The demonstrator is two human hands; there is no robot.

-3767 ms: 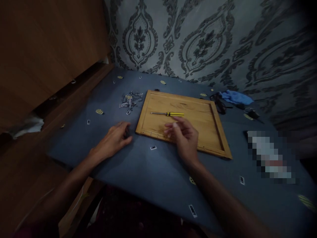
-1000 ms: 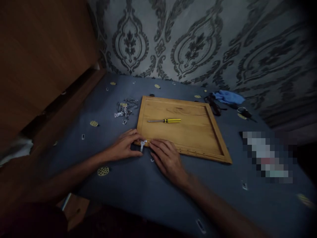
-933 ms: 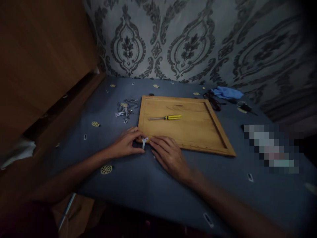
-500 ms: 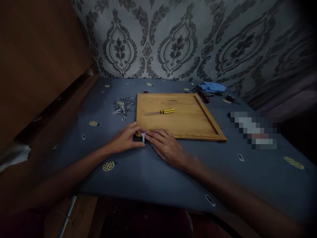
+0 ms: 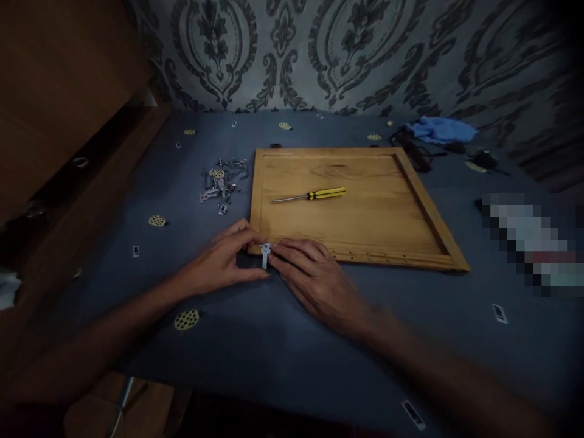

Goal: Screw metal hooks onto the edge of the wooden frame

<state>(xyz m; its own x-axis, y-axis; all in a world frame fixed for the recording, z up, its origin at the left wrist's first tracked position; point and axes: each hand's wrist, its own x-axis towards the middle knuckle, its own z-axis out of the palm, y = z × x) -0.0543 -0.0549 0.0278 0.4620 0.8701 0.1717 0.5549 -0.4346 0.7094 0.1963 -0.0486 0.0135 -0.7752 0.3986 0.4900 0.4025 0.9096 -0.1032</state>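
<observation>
A small T-shaped metal bracket [image 5: 265, 257] sits at the near left corner of a framed wooden panel [image 5: 301, 228]. My left hand [image 5: 219, 260] curls around the bracket from the left, index finger at its top and thumb beside its lower end. From the right, the fingertips of my right hand [image 5: 319, 277] pinch the same bracket; its thumb is hidden. On the panel lies a screwdriver [image 5: 314, 194] with a yellow and black handle, its shaft pointing left. A row of small dark holes runs along the panel's near edge.
Left of the panel, a pile of metal fittings [image 5: 222, 185] lies on the blue patterned tablecloth [image 5: 274, 340]. A blue cloth [image 5: 440, 129] and dark glasses [image 5: 413, 149] are at the back right. A blurred-out object [image 5: 533, 243] lies to the right. Wooden furniture [image 5: 68, 91] borders the left side.
The view has shifted down and closer, so the panel looks larger. Both hands stay at the panel's near left corner with the bracket, which now shows more of its upper plate.
</observation>
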